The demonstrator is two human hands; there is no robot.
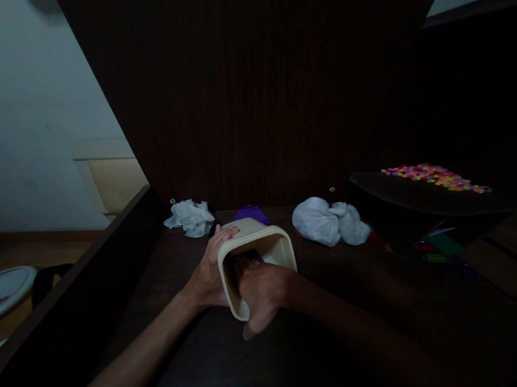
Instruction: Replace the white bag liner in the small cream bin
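Dark wood (202, 359) underlies the bin (249, 226), mouth turned to the near side — left hand (212, 277) clasping its outer left wall, right hand (260, 293) inside by a purple piece (256, 256), its grip indiscernible.

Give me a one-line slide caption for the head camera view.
The left hand holds a tilted cream container as the right hand reaches inside; a white bag lies nearby.

- My right grip (262, 290) is partly lost in shadow inside the cream container (280, 253); I can't tell whether it holds the purple thing (258, 256) there.
- The container hides part of my left grip (211, 271) and the purple piece (251, 212) behind.
- My view's left edge cuts the round tray (25, 274).
- Bright bits (432, 176): too small to identify.
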